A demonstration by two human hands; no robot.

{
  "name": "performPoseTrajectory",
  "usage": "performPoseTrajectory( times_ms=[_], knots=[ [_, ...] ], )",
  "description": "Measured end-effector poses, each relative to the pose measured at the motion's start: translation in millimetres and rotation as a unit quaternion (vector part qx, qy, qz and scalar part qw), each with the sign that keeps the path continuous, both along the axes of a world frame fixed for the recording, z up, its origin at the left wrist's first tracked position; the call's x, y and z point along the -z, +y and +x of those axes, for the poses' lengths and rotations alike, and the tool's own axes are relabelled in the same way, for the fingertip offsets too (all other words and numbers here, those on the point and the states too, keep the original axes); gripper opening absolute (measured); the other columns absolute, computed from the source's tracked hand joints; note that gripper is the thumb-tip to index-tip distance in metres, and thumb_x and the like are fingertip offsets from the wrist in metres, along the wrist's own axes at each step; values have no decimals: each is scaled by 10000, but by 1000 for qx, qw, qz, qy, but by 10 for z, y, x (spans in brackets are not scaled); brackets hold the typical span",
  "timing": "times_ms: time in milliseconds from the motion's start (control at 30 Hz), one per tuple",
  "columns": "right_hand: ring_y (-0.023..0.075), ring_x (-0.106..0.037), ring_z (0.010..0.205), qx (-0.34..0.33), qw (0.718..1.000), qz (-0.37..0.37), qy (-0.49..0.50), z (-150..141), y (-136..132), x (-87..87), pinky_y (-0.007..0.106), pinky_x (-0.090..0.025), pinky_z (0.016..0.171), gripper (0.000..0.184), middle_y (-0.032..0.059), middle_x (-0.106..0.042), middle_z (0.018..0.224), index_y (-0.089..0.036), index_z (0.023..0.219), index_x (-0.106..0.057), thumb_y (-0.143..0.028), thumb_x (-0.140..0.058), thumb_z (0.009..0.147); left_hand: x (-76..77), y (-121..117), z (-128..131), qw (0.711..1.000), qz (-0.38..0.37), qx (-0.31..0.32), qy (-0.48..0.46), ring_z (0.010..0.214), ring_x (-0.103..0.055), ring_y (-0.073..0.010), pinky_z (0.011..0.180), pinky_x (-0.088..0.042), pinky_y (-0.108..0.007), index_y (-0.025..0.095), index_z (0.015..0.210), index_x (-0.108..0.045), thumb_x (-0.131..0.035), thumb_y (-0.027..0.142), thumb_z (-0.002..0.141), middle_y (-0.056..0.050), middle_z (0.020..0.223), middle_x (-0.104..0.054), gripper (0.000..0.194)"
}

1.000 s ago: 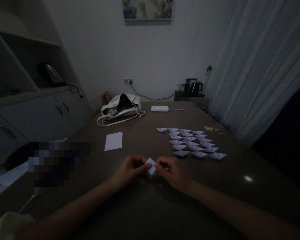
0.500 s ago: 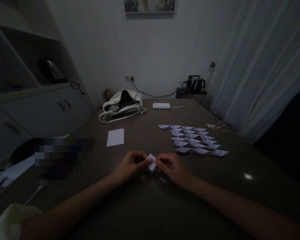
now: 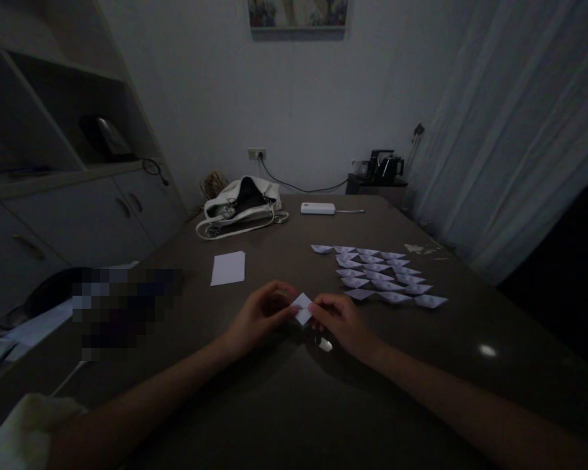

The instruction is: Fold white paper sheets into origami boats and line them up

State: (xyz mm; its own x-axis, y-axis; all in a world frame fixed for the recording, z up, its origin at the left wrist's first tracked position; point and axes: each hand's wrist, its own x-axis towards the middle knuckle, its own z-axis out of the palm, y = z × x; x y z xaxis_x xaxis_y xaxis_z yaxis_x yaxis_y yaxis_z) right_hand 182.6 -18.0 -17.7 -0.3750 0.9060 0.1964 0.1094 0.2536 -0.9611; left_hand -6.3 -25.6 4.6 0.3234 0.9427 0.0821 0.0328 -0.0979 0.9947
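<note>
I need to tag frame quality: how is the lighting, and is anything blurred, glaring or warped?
Head view: dim overall; both hands pinch a small folded paper that stays readable; a glare spot sits on the table; a pixelated block hides the left; the curtain leans with wide-angle distortion.

On the dark bench (image 3: 421, 365), the left hand (image 3: 259, 318) and the right hand (image 3: 340, 321) meet at a small folded white paper (image 3: 302, 308), each pinching one side of it with the fingertips just above the surface. Beyond the paper to the left lies a flat white sheet (image 3: 228, 268). Beyond it to the right, rows of folded paper boats (image 3: 379, 277) sit close together. Farther back from the paper, a white handbag (image 3: 242, 205) lies near the bench's far edge, with a white power bank (image 3: 318, 208) just right of the bag.
</note>
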Motion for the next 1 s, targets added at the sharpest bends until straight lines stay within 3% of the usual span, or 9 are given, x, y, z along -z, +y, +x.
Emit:
performPoseTrajectory(
  times_ms=[167,300,433,667,900,1000],
  knots=[
    [123,-617,635,16,999,34,39,-10,-50,-6,232,-476,579,153,0,-646,733,-189,900,-546,-312,-603,828,12,-13,27,999,3,8,35,747,-641,-163,702,-500,-270,129,843,-638,-734,304,711,-46,822,-689,240],
    [147,-655,748,20,996,85,23,2,-56,-9,276,-512,696,148,27,-685,829,-190,934,-599,-260,-638,810,24,-10,30,1000,-4,6,21,757,-640,-154,699,-498,-262,128,873,-620,-759,259,678,-43,855,-686,273],
    [173,-678,810,7,996,86,7,19,-35,-25,324,-525,765,213,53,-719,914,-194,1007,-669,-246,-659,801,22,-14,31,1000,-1,0,17,771,-644,-161,706,-503,-272,126,878,-612,-761,229,673,-53,878,-691,274],
    [209,-693,855,39,994,106,-7,37,-10,8,356,-545,780,225,73,-734,965,-191,1004,-708,-228,-678,784,12,-8,13,998,33,-21,57,833,-667,-207,757,-523,-306,130,983,-656,-760,255,686,-73,917,-723,338],
    [193,-694,858,59,977,195,-59,44,-26,-11,318,-548,769,217,69,-731,994,-198,1005,-713,-164,-658,797,50,15,-17,982,110,-61,141,799,-681,-225,723,-535,-314,129,931,-729,-721,264,707,-83,885,-744,261],
    [187,-695,818,67,970,220,-79,50,-31,-23,309,-549,746,219,63,-736,962,-199,1002,-711,-159,-670,791,33,9,-15,984,101,-60,136,794,-686,-217,724,-543,-310,128,918,-733,-716,248,704,-86,906,-746,246]
  ],
)
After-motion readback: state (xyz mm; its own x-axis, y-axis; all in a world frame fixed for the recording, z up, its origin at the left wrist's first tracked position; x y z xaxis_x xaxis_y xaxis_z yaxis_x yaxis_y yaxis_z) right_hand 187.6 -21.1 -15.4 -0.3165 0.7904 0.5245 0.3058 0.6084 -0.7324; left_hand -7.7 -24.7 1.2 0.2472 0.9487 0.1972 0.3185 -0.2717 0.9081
